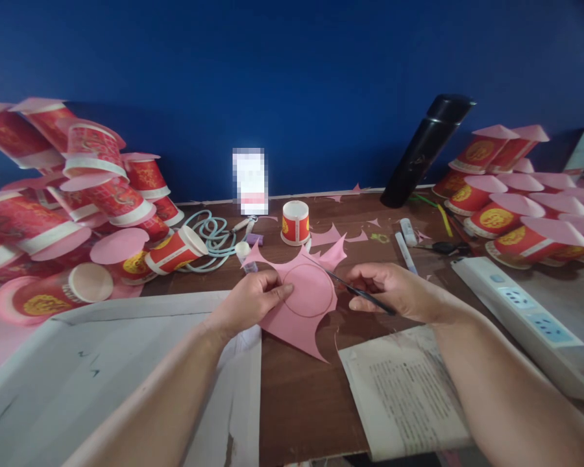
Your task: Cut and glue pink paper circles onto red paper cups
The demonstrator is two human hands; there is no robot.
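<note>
My left hand (253, 299) pinches a pink paper sheet (304, 305) with spiky cut edges and a pencilled circle on it, held just above the brown table (296, 395). My right hand (399, 290) is closed round dark scissors (357, 292), whose blades reach the paper's right edge near the circle. A single red paper cup (295, 222) stands upside down behind the paper, with pink offcuts (328, 237) beside it.
Piles of red cups with pink lids lie at left (92, 194) and right (511, 207). A black flask (425, 149) leans on the blue wall. Also about: a coiled pale cable (214, 237), markers (406, 250), a white power strip (525, 308), an open book (409, 389), white paper (107, 370).
</note>
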